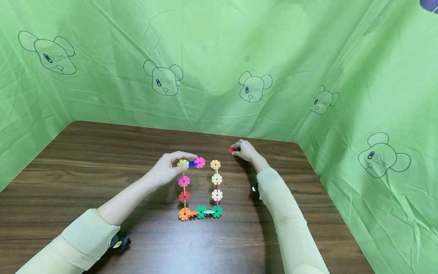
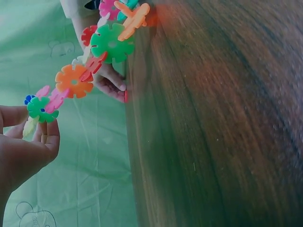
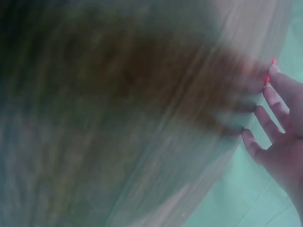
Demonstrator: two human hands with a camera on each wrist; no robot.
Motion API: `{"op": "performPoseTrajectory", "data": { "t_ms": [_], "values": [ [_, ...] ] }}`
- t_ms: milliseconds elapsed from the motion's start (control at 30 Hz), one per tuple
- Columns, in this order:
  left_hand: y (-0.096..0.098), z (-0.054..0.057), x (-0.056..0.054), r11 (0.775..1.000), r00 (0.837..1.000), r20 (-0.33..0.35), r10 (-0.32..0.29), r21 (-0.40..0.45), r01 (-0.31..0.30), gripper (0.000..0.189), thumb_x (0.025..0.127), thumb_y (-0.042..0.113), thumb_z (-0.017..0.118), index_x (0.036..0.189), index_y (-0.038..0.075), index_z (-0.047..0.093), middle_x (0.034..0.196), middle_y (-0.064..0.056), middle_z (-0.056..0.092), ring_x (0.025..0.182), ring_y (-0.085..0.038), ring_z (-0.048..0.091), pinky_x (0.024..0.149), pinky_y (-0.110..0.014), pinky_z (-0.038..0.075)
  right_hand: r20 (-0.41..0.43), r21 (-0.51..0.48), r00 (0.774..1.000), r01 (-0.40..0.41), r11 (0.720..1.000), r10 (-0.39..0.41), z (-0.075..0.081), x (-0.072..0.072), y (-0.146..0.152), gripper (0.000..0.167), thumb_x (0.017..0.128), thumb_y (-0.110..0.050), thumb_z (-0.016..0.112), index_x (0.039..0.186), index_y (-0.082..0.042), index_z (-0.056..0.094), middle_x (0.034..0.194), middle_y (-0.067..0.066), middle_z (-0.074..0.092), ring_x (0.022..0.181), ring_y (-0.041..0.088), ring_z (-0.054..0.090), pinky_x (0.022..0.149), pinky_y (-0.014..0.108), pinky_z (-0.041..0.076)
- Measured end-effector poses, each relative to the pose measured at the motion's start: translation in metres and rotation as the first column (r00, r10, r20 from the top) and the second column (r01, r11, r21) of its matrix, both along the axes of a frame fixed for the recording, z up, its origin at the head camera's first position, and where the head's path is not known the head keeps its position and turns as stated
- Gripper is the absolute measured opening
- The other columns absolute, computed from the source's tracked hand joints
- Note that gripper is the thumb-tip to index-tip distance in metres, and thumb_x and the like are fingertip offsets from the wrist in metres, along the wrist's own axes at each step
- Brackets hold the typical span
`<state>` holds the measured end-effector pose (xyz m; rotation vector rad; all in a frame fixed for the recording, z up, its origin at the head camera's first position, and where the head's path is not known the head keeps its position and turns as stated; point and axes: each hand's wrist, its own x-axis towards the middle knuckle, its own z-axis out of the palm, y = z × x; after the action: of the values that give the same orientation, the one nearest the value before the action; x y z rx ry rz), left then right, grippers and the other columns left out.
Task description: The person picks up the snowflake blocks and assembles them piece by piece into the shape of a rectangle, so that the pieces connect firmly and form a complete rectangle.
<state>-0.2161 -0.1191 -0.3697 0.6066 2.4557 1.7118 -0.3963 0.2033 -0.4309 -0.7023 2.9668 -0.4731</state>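
Note:
My left hand [image 1: 167, 168] pinches the far left corner of a chain of notched plastic discs, at a lime-green disc [image 1: 183, 163] and a dark blue disc [image 1: 192, 164]. A pink disc [image 1: 200, 163] ends that side. The chain runs down past a red disc [image 1: 184, 196], an orange disc [image 1: 184, 214] and a green disc [image 1: 216, 211], then up to a light orange disc [image 1: 215, 164], with a gap between pink and light orange. Farther right, my right hand [image 1: 244, 150] holds a loose red disc [image 1: 231, 150] between thumb and fingers, low over the table.
The brown wooden table [image 1: 137, 247] has its far edge close beyond the right hand. A green cloth [image 1: 212, 45] with bear-head outlines hangs behind and along the sides. Dark wrist devices [image 1: 119, 242] sit under both cuffs.

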Motion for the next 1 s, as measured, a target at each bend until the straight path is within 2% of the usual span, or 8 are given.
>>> {"op": "performPoseTrajectory", "data": {
  "t_ms": [133,267,400,500,700,800,900,1000],
  "values": [
    [0.0,-0.001,-0.001,1.0,1.0,-0.001,-0.001,0.001,0.001,0.032,0.092,0.008,0.058,0.123,0.017,0.062,0.126,-0.006,0.059,0.069,-0.016,0.045,0.06,-0.026,0.044,0.022,-0.042,0.999,0.032,0.999,-0.031,0.003,0.001,-0.001,0.026,0.083,-0.017,0.074,0.104,-0.005,0.067,0.103,0.011,0.063,0.102,0.025,0.057,0.094,0.039,0.043],
    [0.001,-0.001,0.001,1.0,1.0,0.014,-0.004,0.011,0.004,0.032,0.093,0.008,0.057,0.122,0.019,0.063,0.123,-0.006,0.06,0.055,-0.01,0.042,0.05,-0.024,0.04,0.054,-0.126,0.996,0.079,0.989,-0.073,0.005,0.004,-0.001,0.024,0.08,-0.011,0.076,0.098,-0.005,0.061,0.094,0.01,0.066,0.092,0.023,0.06,0.087,0.038,0.046],
    [0.002,0.0,0.003,1.0,1.0,0.025,0.002,0.023,-0.003,0.032,0.093,0.008,0.056,0.122,0.02,0.063,0.114,-0.006,0.063,0.046,-0.007,0.035,0.043,-0.023,0.034,0.038,-0.191,0.996,0.085,0.978,-0.079,0.006,0.007,0.0,0.019,0.081,-0.007,0.074,0.094,-0.006,0.06,0.089,0.009,0.069,0.086,0.021,0.064,0.083,0.037,0.049],
    [0.003,0.0,0.003,1.0,1.0,0.024,0.016,0.021,-0.016,0.032,0.093,0.008,0.056,0.122,0.019,0.063,0.113,-0.007,0.063,0.045,-0.007,0.033,0.043,-0.023,0.033,0.022,-0.24,0.997,0.082,0.967,-0.079,0.01,0.01,0.0,0.015,0.083,-0.006,0.072,0.094,-0.006,0.061,0.088,0.009,0.069,0.086,0.021,0.065,0.081,0.037,0.049],
    [0.003,-0.001,0.003,0.999,0.999,0.033,0.033,0.018,-0.033,0.034,0.093,0.007,0.055,0.123,0.021,0.062,0.109,-0.008,0.063,0.043,-0.007,0.029,0.04,-0.023,0.031,0.007,-0.355,0.997,0.077,0.932,-0.079,0.031,0.021,-0.002,0.014,0.085,-0.008,0.07,0.097,-0.007,0.062,0.087,0.008,0.069,0.084,0.019,0.065,0.075,0.033,0.05],
    [0.002,-0.001,0.003,0.999,0.998,0.042,0.039,0.028,-0.041,0.035,0.093,0.006,0.055,0.122,0.023,0.063,0.092,-0.008,0.062,0.041,-0.008,0.028,0.038,-0.023,0.029,-0.001,-0.402,0.997,0.067,0.913,-0.074,0.042,0.03,-0.005,0.014,0.085,-0.008,0.07,0.097,-0.008,0.063,0.086,0.008,0.069,0.083,0.019,0.065,0.074,0.032,0.049],
    [0.002,-0.001,0.004,0.998,0.998,0.046,0.047,0.039,-0.049,0.035,0.093,0.006,0.055,0.121,0.025,0.063,0.074,-0.008,0.054,0.043,-0.008,0.029,0.038,-0.023,0.028,-0.017,-0.432,0.998,0.049,0.9,-0.063,0.052,0.038,-0.007,0.015,0.084,-0.009,0.07,0.098,-0.008,0.063,0.087,0.008,0.07,0.083,0.019,0.066,0.077,0.034,0.049],
    [0.003,0.0,0.004,0.996,0.997,0.039,0.063,0.061,-0.065,0.034,0.093,0.006,0.055,0.121,0.024,0.064,0.074,-0.006,0.054,0.045,-0.009,0.029,0.04,-0.022,0.028,-0.026,-0.453,0.998,0.031,0.891,-0.049,0.061,0.047,-0.01,0.016,0.084,-0.011,0.071,0.097,-0.009,0.064,0.088,0.008,0.07,0.084,0.019,0.067,0.081,0.036,0.05]
  ]
}}
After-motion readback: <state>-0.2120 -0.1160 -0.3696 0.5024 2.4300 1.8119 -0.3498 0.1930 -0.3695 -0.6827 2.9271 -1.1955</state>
